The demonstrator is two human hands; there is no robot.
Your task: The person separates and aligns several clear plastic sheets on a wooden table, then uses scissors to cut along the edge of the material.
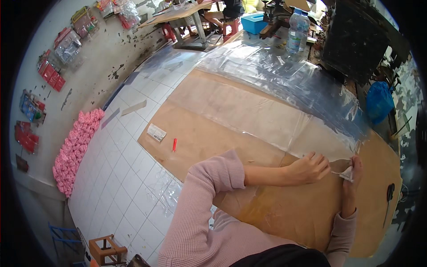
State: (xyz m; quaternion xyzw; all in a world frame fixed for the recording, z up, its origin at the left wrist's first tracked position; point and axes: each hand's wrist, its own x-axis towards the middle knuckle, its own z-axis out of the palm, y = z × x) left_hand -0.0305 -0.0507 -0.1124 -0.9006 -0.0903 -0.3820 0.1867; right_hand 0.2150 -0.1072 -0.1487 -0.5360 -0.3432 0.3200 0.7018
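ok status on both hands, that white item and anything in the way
Left hand curled, grip unclear. Right hand holding small white item, kind unclear. Black-handled scissors lying right, clear of both hands.

Dusty pink in a fine waffle knit covers the sleeves, and the scrap is white. The cardboard runs tan, blotched by a mustard-yellow stain. Loudest to my eye is the heap, bubblegum pink mottled with paler shades. Dark lines make a grid across the white tiles. The little stick glows red; the packet is white with grey print. I see bright blue on the tub, deeper blue on the bag, black on the scissors' handles, and dark patches speckling the off-white wall.
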